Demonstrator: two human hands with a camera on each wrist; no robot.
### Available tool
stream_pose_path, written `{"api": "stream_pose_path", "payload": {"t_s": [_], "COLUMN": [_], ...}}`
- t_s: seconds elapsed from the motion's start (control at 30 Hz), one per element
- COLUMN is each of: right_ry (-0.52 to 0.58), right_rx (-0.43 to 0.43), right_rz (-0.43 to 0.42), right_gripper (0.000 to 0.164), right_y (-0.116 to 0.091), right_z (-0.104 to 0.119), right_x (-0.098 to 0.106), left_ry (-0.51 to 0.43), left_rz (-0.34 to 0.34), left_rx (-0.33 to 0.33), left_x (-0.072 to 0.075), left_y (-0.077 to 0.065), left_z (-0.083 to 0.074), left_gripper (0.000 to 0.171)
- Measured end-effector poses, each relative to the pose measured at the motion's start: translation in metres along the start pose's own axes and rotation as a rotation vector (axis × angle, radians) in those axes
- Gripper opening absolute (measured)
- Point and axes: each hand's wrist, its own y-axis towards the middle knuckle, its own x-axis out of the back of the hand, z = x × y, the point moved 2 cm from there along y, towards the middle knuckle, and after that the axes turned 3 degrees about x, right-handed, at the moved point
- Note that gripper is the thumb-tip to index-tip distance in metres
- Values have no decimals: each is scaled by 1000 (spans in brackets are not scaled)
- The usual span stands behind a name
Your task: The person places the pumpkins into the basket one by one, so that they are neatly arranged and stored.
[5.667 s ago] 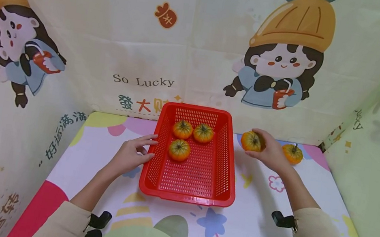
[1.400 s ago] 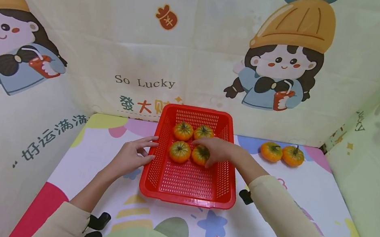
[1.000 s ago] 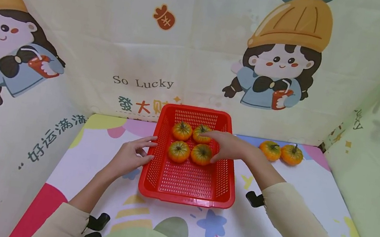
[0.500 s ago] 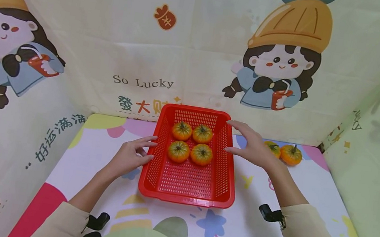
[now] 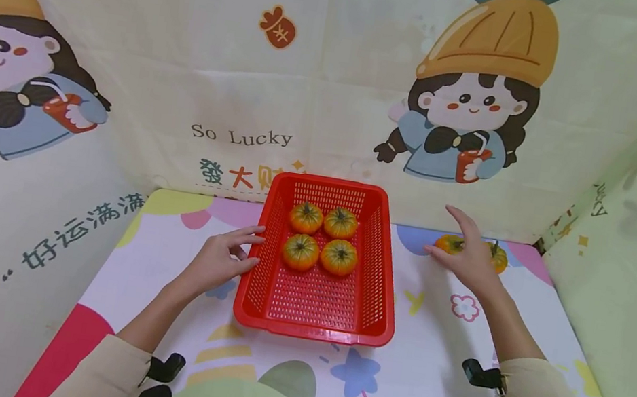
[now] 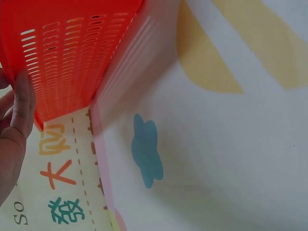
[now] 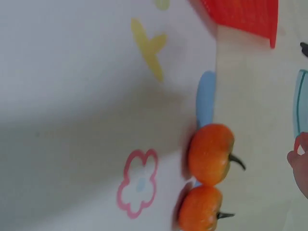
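A red perforated plastic basket (image 5: 311,330) stands on the table, with several small orange-green pumpkins (image 5: 301,252) sitting in its back half. At its left side my left hand (image 5: 219,259) rests with loosely extended fingers on the rim; the left wrist view shows the fingers (image 6: 21,108) against the basket edge. To the right, my right hand (image 5: 470,257) hovers over two pumpkins, thumb and fingers spread and holding nothing. It partly covers the left pumpkin (image 5: 449,243) and the right pumpkin (image 5: 497,257). In the right wrist view both sit side by side, stems showing.
The table (image 5: 419,392) is covered with a white cloth printed with flowers and shapes. A cartoon-printed cloth wall (image 5: 346,93) rises right behind the basket and pumpkins, and more such cloth closes both sides.
My right hand has let go of a pumpkin in the basket, then drawn back right to the two on the table. My left hand has stayed at the rim.
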Motion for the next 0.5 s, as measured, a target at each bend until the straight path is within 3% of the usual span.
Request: {"api": "stream_pose_path", "payload": {"t_s": [0.2,0.5], "right_ry": [14,-12], "right_rx": [-71,-162], "right_rz": [-29,32], "right_gripper": [102,109], "right_y": [0,8], "right_z": [-27,-53], "right_x": [7,10], "left_ry": [3,4], "left_rz": [1,-6], "left_rx": [0,14], "left_x": [0,-1], "left_y": [1,0], "left_z": [-1,0], "left_gripper": [47,46]}}
